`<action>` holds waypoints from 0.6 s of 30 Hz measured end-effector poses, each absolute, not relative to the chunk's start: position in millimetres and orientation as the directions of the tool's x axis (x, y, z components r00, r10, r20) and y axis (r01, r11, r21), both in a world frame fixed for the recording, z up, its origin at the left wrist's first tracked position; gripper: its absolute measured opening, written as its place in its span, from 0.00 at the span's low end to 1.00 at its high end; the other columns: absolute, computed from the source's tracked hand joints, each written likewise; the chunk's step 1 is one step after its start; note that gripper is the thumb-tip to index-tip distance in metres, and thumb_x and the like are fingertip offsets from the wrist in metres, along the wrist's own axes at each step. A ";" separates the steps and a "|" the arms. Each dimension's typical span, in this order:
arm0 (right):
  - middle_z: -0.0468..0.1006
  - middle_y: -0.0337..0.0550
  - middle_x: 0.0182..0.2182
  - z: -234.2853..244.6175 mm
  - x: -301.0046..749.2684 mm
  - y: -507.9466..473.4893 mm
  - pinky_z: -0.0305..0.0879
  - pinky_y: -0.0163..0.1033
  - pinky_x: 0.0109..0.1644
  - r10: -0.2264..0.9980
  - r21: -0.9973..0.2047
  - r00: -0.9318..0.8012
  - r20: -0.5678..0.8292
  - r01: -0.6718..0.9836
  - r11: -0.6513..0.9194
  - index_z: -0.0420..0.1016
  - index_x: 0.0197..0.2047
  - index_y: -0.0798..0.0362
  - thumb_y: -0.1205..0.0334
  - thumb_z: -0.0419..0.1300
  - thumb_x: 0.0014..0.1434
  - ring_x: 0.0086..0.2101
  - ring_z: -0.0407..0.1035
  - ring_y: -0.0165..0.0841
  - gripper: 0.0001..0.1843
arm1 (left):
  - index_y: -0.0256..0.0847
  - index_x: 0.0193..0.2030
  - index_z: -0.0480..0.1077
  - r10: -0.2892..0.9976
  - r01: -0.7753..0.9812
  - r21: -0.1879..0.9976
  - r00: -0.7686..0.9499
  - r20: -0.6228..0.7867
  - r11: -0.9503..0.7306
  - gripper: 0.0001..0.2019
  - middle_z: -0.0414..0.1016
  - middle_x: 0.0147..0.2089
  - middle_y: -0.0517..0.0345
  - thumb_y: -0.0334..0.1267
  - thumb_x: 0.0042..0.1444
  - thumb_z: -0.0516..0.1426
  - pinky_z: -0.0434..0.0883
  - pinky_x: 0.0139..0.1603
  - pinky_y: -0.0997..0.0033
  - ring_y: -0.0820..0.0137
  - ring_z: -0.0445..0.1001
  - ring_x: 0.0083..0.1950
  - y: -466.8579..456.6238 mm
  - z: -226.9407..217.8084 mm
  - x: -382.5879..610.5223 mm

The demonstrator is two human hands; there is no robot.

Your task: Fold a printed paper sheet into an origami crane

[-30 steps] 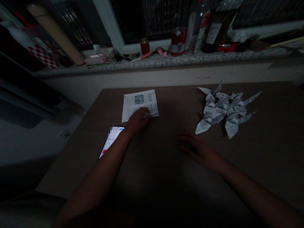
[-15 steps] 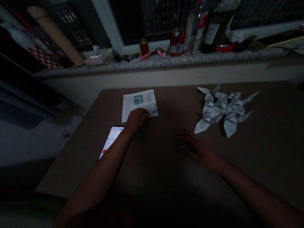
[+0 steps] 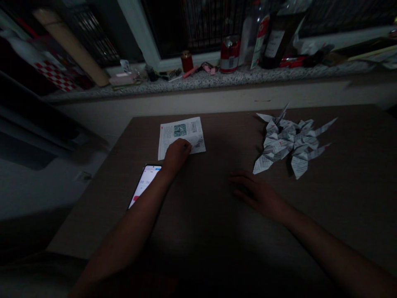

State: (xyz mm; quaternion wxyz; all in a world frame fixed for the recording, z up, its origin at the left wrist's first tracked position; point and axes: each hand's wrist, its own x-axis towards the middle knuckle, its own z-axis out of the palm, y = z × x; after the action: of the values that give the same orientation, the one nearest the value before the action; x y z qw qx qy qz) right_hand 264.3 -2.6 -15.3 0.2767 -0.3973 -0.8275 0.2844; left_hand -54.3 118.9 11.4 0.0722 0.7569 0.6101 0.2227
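A printed sheet of paper (image 3: 180, 130) lies flat on the brown table (image 3: 217, 231), far left of centre. My left hand (image 3: 175, 155) rests on the sheet's near edge, fingers curled and pressed onto the paper. My right hand (image 3: 259, 194) lies flat on the bare table, fingers stretched out to the left, holding nothing. A pile of several folded paper cranes (image 3: 290, 142) sits to the right, apart from both hands.
A lit phone (image 3: 145, 184) lies by my left forearm near the table's left edge. Behind the table a stone ledge (image 3: 201, 80) carries a red can (image 3: 229, 54), bottles (image 3: 276, 35), a small jar and clutter.
My left hand has slid slightly left along the sheet's near edge, with fingers curled more. My right hand has stayed in place.
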 end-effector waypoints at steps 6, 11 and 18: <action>0.73 0.50 0.62 -16.3 264.2 -3.3 0.71 0.56 0.64 0.821 -0.696 -0.520 0.235 0.500 0.516 0.72 0.62 0.43 0.57 0.57 0.70 0.60 0.71 0.45 0.19 | 0.42 0.43 0.72 0.927 0.901 0.341 0.145 0.347 -0.268 0.05 0.77 0.48 0.49 0.35 0.67 0.54 0.72 0.56 0.60 0.61 0.75 0.50 109.1 14.6 -51.0; 0.73 0.50 0.62 -16.4 264.6 -2.9 0.71 0.56 0.63 0.821 -0.694 -0.522 0.231 0.503 0.515 0.72 0.62 0.43 0.57 0.58 0.70 0.60 0.71 0.45 0.19 | 0.43 0.45 0.70 0.880 0.896 0.313 0.152 0.451 -0.315 0.06 0.76 0.48 0.52 0.35 0.70 0.52 0.72 0.52 0.64 0.63 0.76 0.49 95.4 17.1 -48.5; 0.75 0.50 0.60 -16.3 265.2 -0.4 0.72 0.56 0.63 0.829 -0.707 -0.500 0.251 0.490 0.510 0.71 0.62 0.44 0.57 0.57 0.71 0.59 0.72 0.45 0.18 | 0.42 0.48 0.70 0.873 0.863 0.334 0.213 0.439 -0.379 0.05 0.76 0.50 0.51 0.34 0.70 0.53 0.73 0.53 0.64 0.63 0.76 0.51 66.7 20.3 -38.7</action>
State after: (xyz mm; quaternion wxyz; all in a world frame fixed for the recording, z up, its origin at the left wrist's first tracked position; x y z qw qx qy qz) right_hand 265.2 -0.4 -16.3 0.2952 -0.4035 -0.8173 0.2865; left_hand -38.7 66.7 20.3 0.0085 0.7787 0.5574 0.2880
